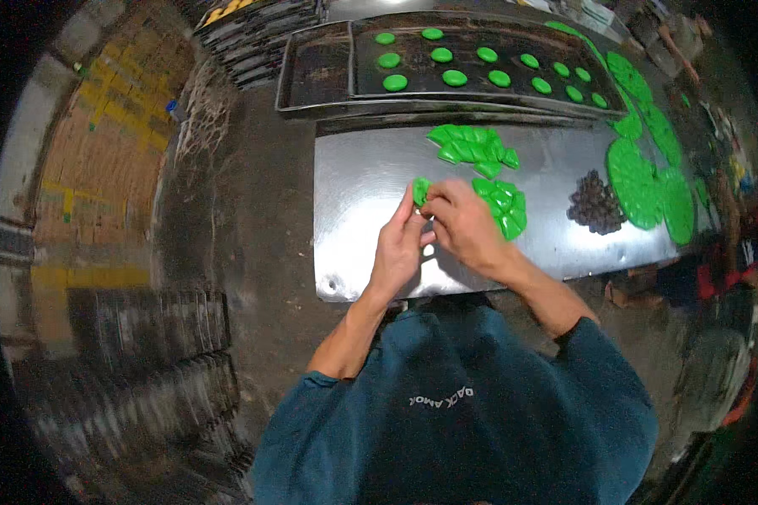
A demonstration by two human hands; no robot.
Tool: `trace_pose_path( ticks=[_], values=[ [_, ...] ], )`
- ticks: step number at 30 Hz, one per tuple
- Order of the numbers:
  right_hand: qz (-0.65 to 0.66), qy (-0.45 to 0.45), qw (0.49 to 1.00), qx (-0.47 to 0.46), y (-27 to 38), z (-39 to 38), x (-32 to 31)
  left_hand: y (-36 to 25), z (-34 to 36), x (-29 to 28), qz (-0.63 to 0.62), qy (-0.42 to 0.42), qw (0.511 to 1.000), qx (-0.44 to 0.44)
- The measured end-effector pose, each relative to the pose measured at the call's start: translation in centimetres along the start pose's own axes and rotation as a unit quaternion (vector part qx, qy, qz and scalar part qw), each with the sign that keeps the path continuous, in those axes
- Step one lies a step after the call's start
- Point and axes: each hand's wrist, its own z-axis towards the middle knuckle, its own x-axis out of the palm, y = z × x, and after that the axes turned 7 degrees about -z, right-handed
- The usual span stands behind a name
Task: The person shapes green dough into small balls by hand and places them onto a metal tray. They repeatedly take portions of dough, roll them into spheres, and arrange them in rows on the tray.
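Observation:
Above the steel table, my left hand [398, 248] holds up a small piece of bright green dough [422, 191] in its fingers. Against the same piece, my right hand [463, 225] is closed, fingertips pinching its edge; whether anything lies inside the dough is hidden. Just beyond my hands sits a cluster of cut green dough pieces [472, 146]. A second cluster of dough pieces [510, 207] lies beside my right hand, partly behind it. Further right is a heap of dark brown balls [596, 204].
A dark metal tray [316, 77] across the table's [349, 185] far edge carries several round green dough discs [455, 78]. Large flat green dough slabs [634, 183] cover the right end. Stacked trays [261, 42] stand far left. Other people are at the right.

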Motion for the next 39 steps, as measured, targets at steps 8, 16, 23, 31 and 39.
trace_pose_path(
  ticks=[8, 16, 23, 31, 39],
  values=[
    [0.163, 0.015, 0.975, 0.151, 0.3, 6.2, -5.9, -2.6, 5.8, 1.4, 0.218, -0.067, 0.878, 0.420],
    [-0.087, -0.119, 0.989, -0.033, -1.2, 1.8, -2.4, -0.9, 9.1, 5.9, 0.040, -0.145, 0.977, 0.151],
    [0.214, 0.009, 0.966, 0.145, -3.2, 6.6, -5.3, -2.5, 8.1, 5.7, -0.001, -0.108, 0.992, 0.071],
    [-0.037, -0.061, 0.995, -0.065, -0.5, 3.4, -0.4, -1.6, 7.3, 2.3, -0.093, -0.143, 0.981, 0.096],
    [0.099, 0.064, 0.990, 0.081, 0.0, 5.8, 1.0, -2.4, 4.2, -1.4, 0.063, -0.109, 0.991, 0.046]
  ],
)
